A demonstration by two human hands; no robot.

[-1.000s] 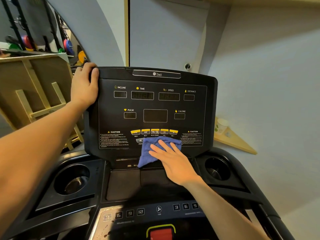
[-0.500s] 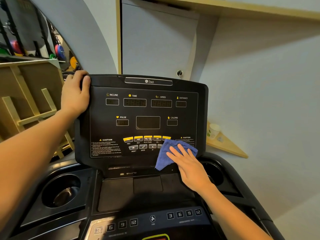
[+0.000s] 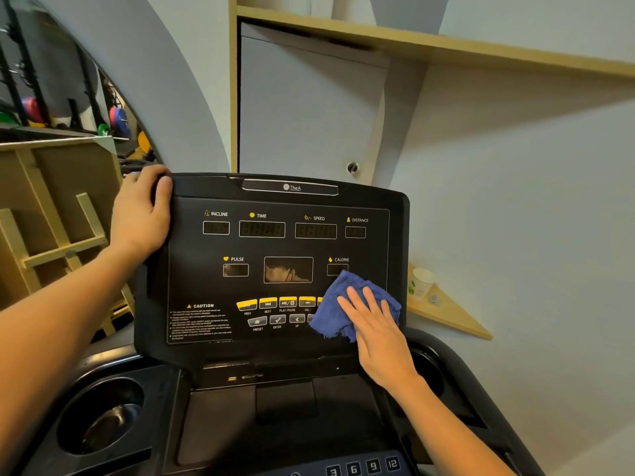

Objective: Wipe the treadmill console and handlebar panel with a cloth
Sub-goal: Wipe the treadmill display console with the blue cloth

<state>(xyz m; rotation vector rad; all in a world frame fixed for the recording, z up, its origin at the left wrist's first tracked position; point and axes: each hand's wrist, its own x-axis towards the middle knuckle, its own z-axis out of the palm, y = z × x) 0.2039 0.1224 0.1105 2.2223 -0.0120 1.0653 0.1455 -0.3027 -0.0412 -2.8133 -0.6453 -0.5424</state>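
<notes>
The black treadmill console (image 3: 275, 249) stands upright in front of me, with dark display windows and a row of yellow buttons. My right hand (image 3: 376, 329) lies flat, fingers spread, pressing a blue cloth (image 3: 338, 304) against the console's lower right corner, just under the CALORIE window. The cloth covers the right end of the button rows. My left hand (image 3: 141, 214) grips the console's top left corner, thumb on the front face. Below the console lies the dark handlebar panel (image 3: 285, 413) with numbered keys at its near edge.
A round cup holder (image 3: 103, 417) sits at the lower left, another is partly hidden behind my right wrist. A wooden corner shelf (image 3: 450, 312) with a paper cup (image 3: 421, 283) juts from the right wall. A wooden rack (image 3: 51, 235) stands left; a shelf runs overhead.
My right hand has slid the cloth to the right and upward along the console's lower face, from the middle buttons to the right corner. My left hand keeps its grip; the view tilted up.
</notes>
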